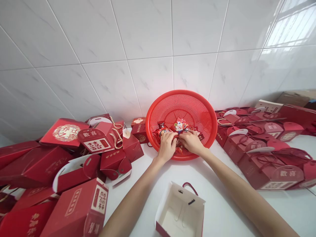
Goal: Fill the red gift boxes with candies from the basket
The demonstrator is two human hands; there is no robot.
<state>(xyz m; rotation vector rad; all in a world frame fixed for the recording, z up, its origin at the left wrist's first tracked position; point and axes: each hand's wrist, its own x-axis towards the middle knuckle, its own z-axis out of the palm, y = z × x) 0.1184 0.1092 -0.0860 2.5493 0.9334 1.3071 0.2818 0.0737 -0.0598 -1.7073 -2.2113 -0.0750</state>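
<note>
A round red plastic basket [181,95] leans against the tiled wall, with several wrapped candies [181,125] lying low inside it. Both of my hands reach in over its near rim. My left hand [167,145] is among the candies, its fingers curled and pressed together; what they hold is hidden. Close beside it, my right hand [191,141] has bent fingers down in the small wrappers, and its fingertips are covered too. Between my forearms stands an open gift box [181,210], white inside and red outside, with a dark red cord handle; nothing lies in it.
Red gift boxes [74,204] are heaped on the left, some closed and some with flaps up. On the right, rows of closed red boxes [269,171] with cord handles stand on the white tabletop [138,204]. A cardboard box [293,97] is at the far right.
</note>
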